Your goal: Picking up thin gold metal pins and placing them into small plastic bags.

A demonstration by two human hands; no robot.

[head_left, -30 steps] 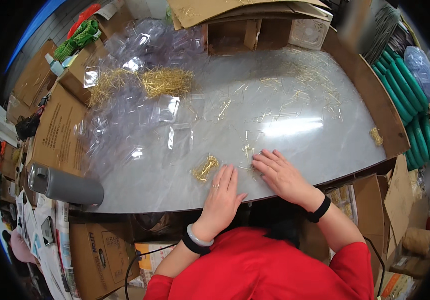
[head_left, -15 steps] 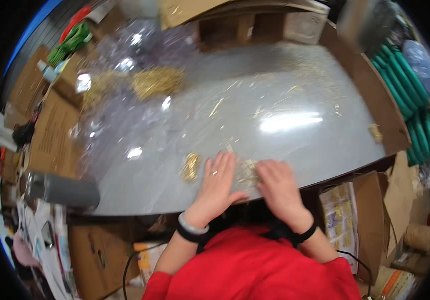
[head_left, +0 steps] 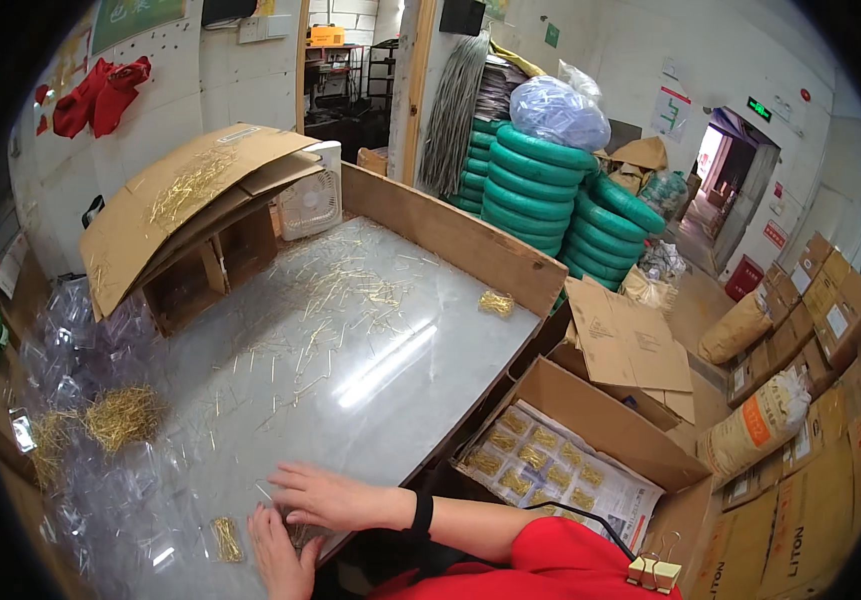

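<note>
At the near edge of the grey tabletop (head_left: 250, 420), my left hand (head_left: 282, 556) rests with fingers extended and its thumb apart. My right hand (head_left: 335, 498) reaches over from the right, fingers stretched out and spread. Between them lies a small clear packet (head_left: 300, 534), mostly covered by the hands; what is inside cannot be made out. Just left of my left hand is a small bundle of thin gold-coloured, pin-like pieces (head_left: 227, 539). A larger loose heap of the same pieces (head_left: 122, 418) sits farther left.
Clear plastic bags (head_left: 80, 345) crowd the left side. Loose gold pieces scatter over the table; another bundle (head_left: 495, 303) lies near the wooden border (head_left: 450, 225). A cardboard cover (head_left: 185, 200) stands at the back, beside a white fan (head_left: 310, 200). Right, an open carton (head_left: 590, 400) holds rows of gold bundles.
The view has swung up and to the right, bringing the room and the open carton into sight. My hands are still together at the table's near edge, the right now reaching across towards the left.
</note>
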